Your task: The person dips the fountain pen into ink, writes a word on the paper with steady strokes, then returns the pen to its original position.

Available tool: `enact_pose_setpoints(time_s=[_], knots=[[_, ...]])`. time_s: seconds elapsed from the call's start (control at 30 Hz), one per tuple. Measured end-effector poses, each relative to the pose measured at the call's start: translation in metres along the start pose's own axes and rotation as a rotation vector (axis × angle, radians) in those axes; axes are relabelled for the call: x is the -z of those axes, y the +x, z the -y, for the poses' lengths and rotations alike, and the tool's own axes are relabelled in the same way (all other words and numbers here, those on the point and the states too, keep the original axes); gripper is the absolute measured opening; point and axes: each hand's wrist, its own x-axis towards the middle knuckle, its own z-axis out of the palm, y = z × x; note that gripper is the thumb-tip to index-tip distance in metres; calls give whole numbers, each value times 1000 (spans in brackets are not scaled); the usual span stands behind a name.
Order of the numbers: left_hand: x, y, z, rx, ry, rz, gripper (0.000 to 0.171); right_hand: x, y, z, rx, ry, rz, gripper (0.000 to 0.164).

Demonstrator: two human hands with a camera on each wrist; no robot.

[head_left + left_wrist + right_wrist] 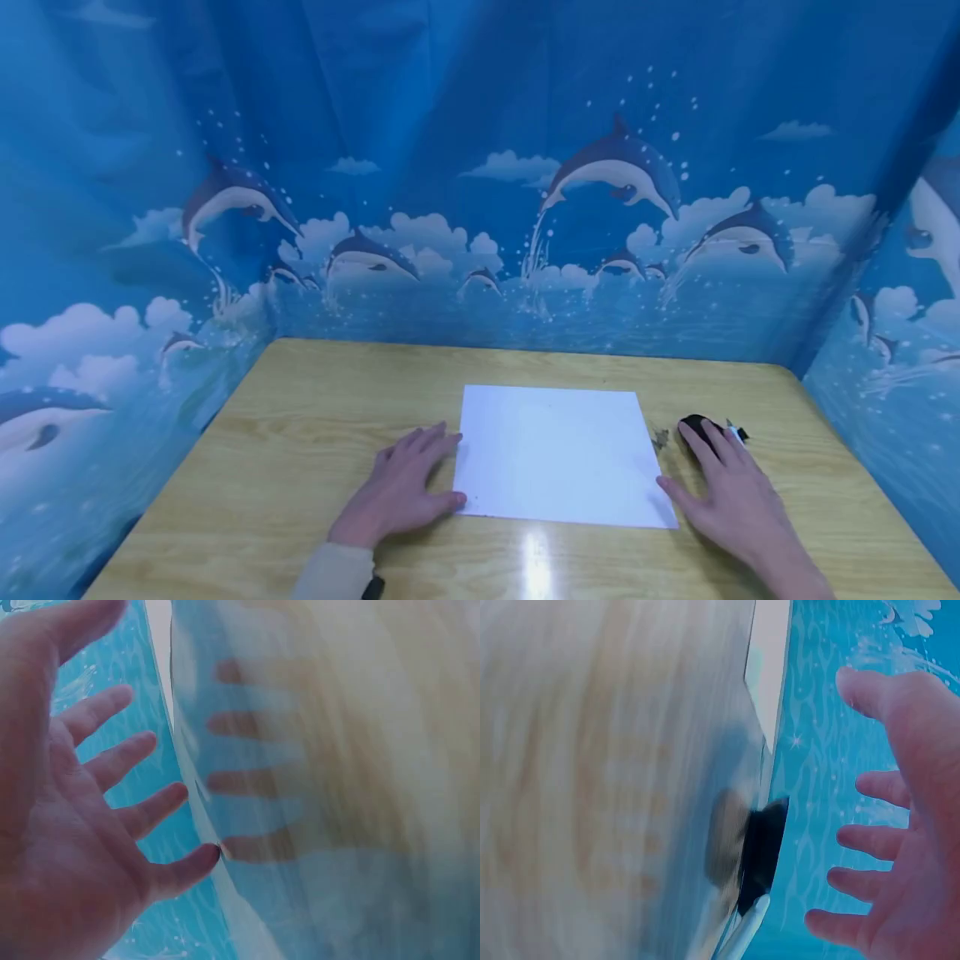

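Observation:
A white rectangular sheet [558, 454] lies flat on the wood-grain table. At its left edge is my left hand [401, 483], with thumb and fingers spread and holding nothing. The left wrist view shows that hand [97, 802] with its fingers apart, their reflections on the glossy tabletop. My right hand [731, 492] reaches over a black object [699, 429] to the right of the sheet, its thumb near the sheet's edge. In the right wrist view the fingers of this hand [900, 832] are extended, apart from the black object [763, 855].
Beside the black object lies a slim white thing [735, 433] with a black end, partly covered by my right fingers. A small dark patch [660, 438] shows between sheet and black object. Blue dolphin-print curtains [450, 208] border the table's [322, 400] back and sides.

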Motion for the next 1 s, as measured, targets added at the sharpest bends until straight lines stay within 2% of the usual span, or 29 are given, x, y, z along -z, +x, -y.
enact_pose_setpoints(time_s=[0.2, 0.4, 0.53, 0.63, 0.8, 1.0], knots=[[0, 7, 0, -11, 13, 53, 69, 5, -3, -22, -89, 27, 32, 80], [-1, 15, 0, -18, 14, 89, 72, 8, -7, -47, -184, 34, 58, 79], [-2, 18, 0, -15, 19, 104, 76, 13, -9, -64, -260, 42, 145, 80], [-1, 18, -1, -17, 28, 114, 76, 15, -10, -73, -319, 90, 198, 80], [2, 20, -2, -9, 34, 131, 74, 14, -13, -82, -366, 132, 184, 71], [4, 23, -4, -8, 22, 138, 74, 14, -13, -94, -364, 125, 215, 66]])
